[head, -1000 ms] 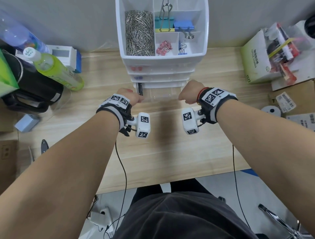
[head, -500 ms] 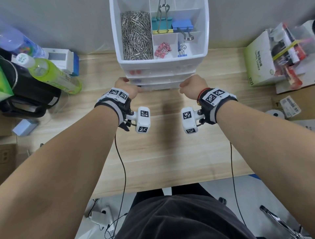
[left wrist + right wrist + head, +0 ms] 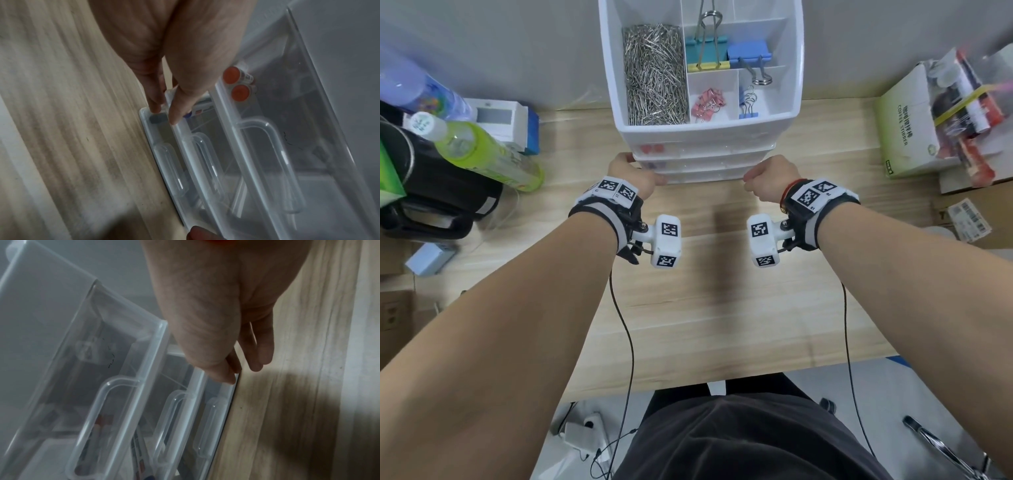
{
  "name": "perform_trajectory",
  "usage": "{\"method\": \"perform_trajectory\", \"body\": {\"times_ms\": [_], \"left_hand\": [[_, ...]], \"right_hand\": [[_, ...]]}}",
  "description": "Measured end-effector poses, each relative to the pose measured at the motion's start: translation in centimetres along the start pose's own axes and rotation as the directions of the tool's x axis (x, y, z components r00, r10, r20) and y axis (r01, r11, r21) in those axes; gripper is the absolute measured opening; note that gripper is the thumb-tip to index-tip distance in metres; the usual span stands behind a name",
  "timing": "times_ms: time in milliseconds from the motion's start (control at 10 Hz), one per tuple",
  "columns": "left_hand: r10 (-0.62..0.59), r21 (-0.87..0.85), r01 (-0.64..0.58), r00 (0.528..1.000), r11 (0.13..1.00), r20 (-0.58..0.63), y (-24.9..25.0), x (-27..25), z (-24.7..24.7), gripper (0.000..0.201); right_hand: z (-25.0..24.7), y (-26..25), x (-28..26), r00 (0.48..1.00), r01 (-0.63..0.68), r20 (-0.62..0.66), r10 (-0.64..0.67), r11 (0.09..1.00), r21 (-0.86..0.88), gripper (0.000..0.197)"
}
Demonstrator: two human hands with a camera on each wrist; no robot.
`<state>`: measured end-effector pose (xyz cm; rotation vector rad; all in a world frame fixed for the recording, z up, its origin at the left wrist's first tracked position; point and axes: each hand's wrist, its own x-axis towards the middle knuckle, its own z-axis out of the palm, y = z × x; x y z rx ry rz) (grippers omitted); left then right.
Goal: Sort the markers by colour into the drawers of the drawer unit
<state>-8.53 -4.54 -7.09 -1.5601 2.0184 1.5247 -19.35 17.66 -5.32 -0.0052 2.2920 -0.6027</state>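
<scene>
The white drawer unit [image 3: 705,161] stands at the back of the desk with its three clear drawers pushed in. Two red marker caps [image 3: 236,84] show in the top drawer, a blue marker [image 3: 189,114] in the middle one, and a black marker [image 3: 157,120] in the bottom one. My left hand [image 3: 631,173] presses straight fingers [image 3: 156,105] against the left front corner of the lower drawers. My right hand [image 3: 767,178] touches the right front corner of the bottom drawer [image 3: 218,402] with extended fingertips [image 3: 226,378]. Neither hand holds a marker.
The unit's open top tray holds paper clips [image 3: 654,72] and binder clips [image 3: 705,51]. A green bottle [image 3: 482,154] and a black bag [image 3: 431,192] sit at the left, and a cardboard box [image 3: 907,126] with packets at the right. Bare wooden desk [image 3: 722,291] lies in front.
The bottom drawer, pulled out a second ago with a black marker in it, has been pushed in by both hands and now sits flush.
</scene>
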Motion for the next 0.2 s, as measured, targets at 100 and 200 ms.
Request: {"method": "perform_trajectory", "body": {"times_ms": [100,200], "left_hand": [[-0.008,0.022,0.007,1.000,1.000,0.010,0.21,-0.77,-0.27,0.081],[-0.035,0.068,0.033,0.999,0.997,0.033,0.14,-1.54,-0.46,0.074]], "right_hand": [[-0.07,-0.38,-0.58,0.999,-0.019,0.043,0.019,1.000,-0.005,0.026],[0.03,-0.47,-0.91,0.996,-0.035,0.082,0.035,0.999,0.003,0.029]]}}
